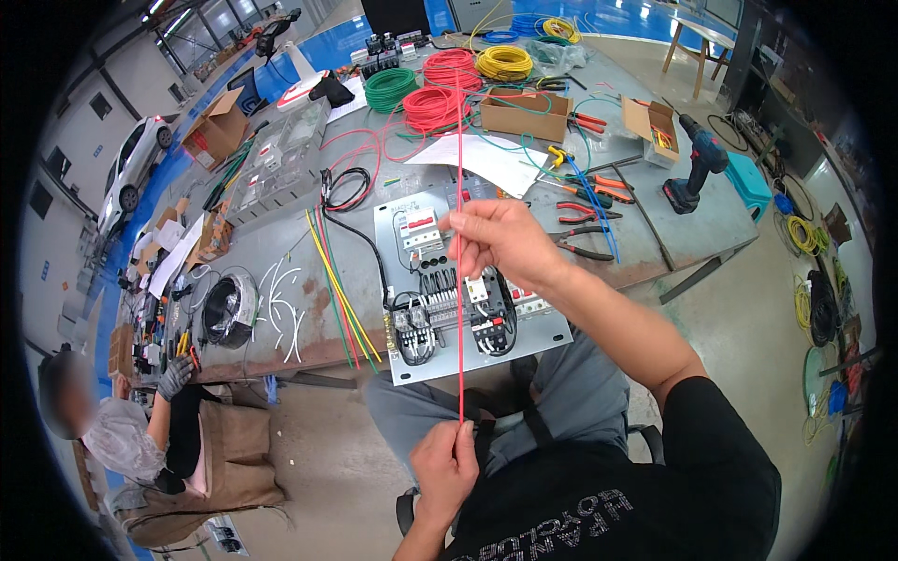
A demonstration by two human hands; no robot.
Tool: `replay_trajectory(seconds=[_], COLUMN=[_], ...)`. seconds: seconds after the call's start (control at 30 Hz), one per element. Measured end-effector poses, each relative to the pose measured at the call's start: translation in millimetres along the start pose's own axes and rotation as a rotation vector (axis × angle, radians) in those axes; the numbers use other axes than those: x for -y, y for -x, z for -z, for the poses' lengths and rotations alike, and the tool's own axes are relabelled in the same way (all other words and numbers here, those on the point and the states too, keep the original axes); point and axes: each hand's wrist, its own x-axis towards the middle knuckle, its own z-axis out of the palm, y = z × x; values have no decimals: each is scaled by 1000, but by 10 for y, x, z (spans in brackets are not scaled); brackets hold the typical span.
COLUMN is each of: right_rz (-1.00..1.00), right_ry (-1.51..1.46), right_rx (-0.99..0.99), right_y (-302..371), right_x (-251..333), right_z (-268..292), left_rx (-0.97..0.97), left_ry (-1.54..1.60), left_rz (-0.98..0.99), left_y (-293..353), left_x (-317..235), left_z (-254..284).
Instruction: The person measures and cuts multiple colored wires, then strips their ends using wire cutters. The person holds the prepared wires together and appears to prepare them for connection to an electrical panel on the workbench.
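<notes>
A straight length of red wire (460, 351) runs upright through the middle of the head view. My left hand (443, 472) grips its lower end just above my lap, thumb pressed against it. Higher up, my right hand (500, 241) pinches the same wire between thumb and fingers. The wire's upper part stretches past my right hand toward the red coils. Behind it, a metal mounting plate (385, 234) rests across the table edge and over my lap. It carries a circuit breaker (420, 227), terminal blocks and black wiring, partly covered by my right hand.
Green (390, 91), red (437, 109) and yellow wire coils (504, 64) lie at the back. Cut wires (341, 290) are left of the plate. Pliers (585, 243) and a cordless drill (695, 164) are at right. Another person (140, 439) works at the lower left.
</notes>
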Motion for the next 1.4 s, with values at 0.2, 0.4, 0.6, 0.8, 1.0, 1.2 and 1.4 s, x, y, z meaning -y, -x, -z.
replay_trajectory(seconds=[0.2,0.4,0.6,0.8,1.0,1.2,1.4], right_rz=[64,80,176,-18,90,127,111], right_ry=[6,90,-80,-17,-40,102,230], right_rx=[-42,-105,-16,301,147,-16,-85], right_y=[-338,-590,-722,-94,-134,-494,-643], right_x=[173,456,445,47,159,549,687], right_z=[284,555,705,39,50,357,500], left_rx=[-2,20,166,416,536,469,354], left_ry=[-52,-63,319,1266,1565,1430,1063], left_rz=[-13,-13,196,501,470,426,398], left_y=[168,307,317,200,237,386,492], left_x=[103,176,220,235,213,150,155], left_z=[26,52,52,105,71,53,103])
